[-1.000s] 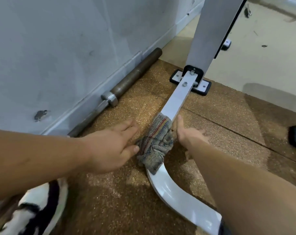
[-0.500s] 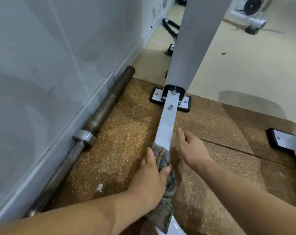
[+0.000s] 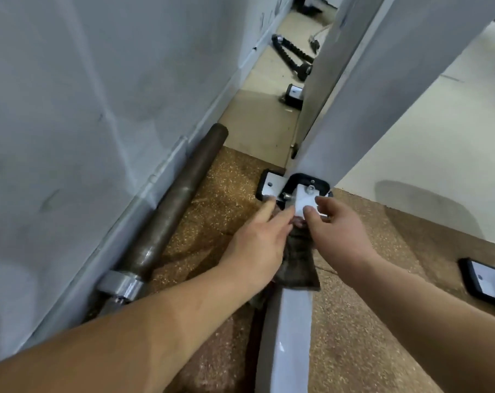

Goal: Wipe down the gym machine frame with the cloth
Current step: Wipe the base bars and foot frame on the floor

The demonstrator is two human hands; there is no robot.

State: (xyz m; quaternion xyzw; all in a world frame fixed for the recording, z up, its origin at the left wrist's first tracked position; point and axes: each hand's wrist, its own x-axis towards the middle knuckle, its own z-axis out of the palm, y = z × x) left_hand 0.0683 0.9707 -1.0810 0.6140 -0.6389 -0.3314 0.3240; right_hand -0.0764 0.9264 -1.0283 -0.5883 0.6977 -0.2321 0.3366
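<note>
The white frame bar [image 3: 283,350] runs from the bottom edge up to a bolted black bracket [image 3: 308,184] at the foot of the grey upright column [image 3: 354,95]. A dark, worn cloth [image 3: 299,265] lies draped over the bar just short of the bracket. My left hand [image 3: 257,239] presses on the cloth's left side, with straight fingers reaching the white base plate [image 3: 270,185]. My right hand [image 3: 337,228] rests on the bar's far end, thumb and fingertips touching it beside the bolt. The front of the cloth is hidden under both hands.
A rusty barbell [image 3: 178,211] with a metal collar [image 3: 121,285] lies along the grey wall [image 3: 84,123] at left. Another black-rimmed foot plate [image 3: 484,282] sits at right. Black ribbed handles [image 3: 291,58] and a further foot [image 3: 293,95] lie behind the column.
Both hands and the cloth have slid forward along the bar to the bracket. My left hand went from gripping the cloth to lying flatter on it. The view has moved closer.
</note>
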